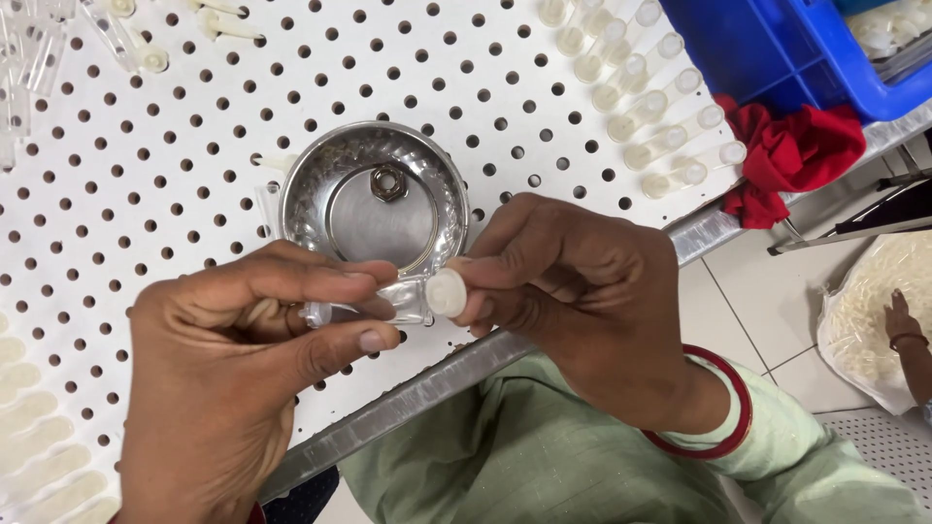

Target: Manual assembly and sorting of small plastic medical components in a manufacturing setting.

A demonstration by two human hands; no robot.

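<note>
Clear plastic tube (388, 303), small and transparent, is held level above the near edge of the white perforated tabletop (175, 146), directly in front of a round steel bowl (374, 199).

Head view: the left hand (233, 359) is clenched on the tube, thumb on top and forefinger beneath, with the tube's open end pointing toward the right. The right hand (563, 281) pinches a round white cap (447, 291) between thumb and fingertips; the cap touches the tube's end. Whether the cap is fully seated cannot be told. A red bangle (723, 408) sits on the right wrist, over a pale green garment (544, 456).

The steel bowl stands on the tabletop just behind both hands. It contains a metal hex nut (387, 182) near its far side and a thin ring lying on its floor.

A row of capped tubes (646, 97) lies on the tabletop at upper right, well apart from the hands. More loose clear tubes (39, 58) lie at upper left. A red cloth (791, 155) lies at the table's right edge, beside a blue plastic crate (786, 49). Another person's hand (908, 335) rests on a bag of white parts (869, 311) on the floor at far right.
</note>
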